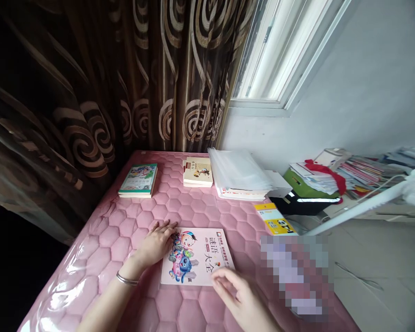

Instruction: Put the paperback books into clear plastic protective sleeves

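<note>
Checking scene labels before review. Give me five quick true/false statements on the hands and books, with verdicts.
1. The left hand is at the left side of the pink book. True.
2. The metal bangle is on the right wrist. False: it is on the left wrist.
3. The green-edged book lies left of the cream book stack. True.
4. The translucent plastic sheets lie on the floor. False: they lie on a stack on the pink quilted surface.
5. The right hand is by the pink book's lower right corner. True.
</note>
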`<action>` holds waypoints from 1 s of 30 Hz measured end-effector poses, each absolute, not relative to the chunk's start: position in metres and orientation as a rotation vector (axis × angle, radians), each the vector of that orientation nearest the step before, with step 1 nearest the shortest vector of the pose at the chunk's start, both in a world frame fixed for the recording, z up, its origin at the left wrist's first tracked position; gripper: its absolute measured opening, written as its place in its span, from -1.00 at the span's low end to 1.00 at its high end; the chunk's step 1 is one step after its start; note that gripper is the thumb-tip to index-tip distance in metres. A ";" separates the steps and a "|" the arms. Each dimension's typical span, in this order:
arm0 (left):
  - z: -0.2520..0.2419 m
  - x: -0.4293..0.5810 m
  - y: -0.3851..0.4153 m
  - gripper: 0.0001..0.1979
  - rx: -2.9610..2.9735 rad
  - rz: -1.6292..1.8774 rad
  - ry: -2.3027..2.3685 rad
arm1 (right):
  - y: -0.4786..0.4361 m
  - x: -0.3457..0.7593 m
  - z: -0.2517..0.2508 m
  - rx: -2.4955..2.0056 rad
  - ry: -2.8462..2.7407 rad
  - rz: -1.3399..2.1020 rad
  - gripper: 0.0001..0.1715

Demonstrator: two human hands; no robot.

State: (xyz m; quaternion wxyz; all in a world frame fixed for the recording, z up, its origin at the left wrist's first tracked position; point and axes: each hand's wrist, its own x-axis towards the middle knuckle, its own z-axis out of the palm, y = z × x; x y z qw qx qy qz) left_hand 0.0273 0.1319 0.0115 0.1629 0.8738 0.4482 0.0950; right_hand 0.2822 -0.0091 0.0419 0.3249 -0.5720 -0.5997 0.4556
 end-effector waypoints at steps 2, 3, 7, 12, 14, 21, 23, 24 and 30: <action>0.011 0.027 0.131 -0.54 2.492 0.294 1.272 | 0.002 0.292 0.048 -1.456 -1.916 0.809 -0.71; 0.010 0.027 0.131 -0.54 2.493 0.305 1.267 | 0.007 0.295 0.049 -1.433 -2.056 0.687 -0.69; 0.005 0.025 0.131 -0.53 2.494 0.368 1.245 | 0.016 0.295 0.040 -1.373 -2.424 0.496 -0.42; -0.001 0.023 0.130 -0.58 2.485 0.463 1.249 | 0.017 0.286 0.030 -1.424 -2.414 0.497 -0.52; 0.003 0.024 0.128 -0.58 2.470 0.502 1.273 | 0.018 0.285 0.031 -1.443 -2.382 0.535 -0.51; 0.033 0.020 0.101 -0.64 2.359 0.559 1.113 | 0.025 0.287 0.043 -1.486 -2.273 0.786 -0.55; 0.040 0.015 0.091 -0.63 2.315 0.526 1.042 | 0.027 0.288 0.044 -1.468 -2.263 0.838 -0.59; 0.042 0.012 0.085 -0.62 2.287 0.507 1.009 | 0.027 0.288 0.044 -1.455 -2.252 0.857 -0.60; 0.042 0.004 0.067 -0.58 2.151 0.526 0.913 | 0.030 0.288 0.047 -1.497 -2.169 0.815 -0.65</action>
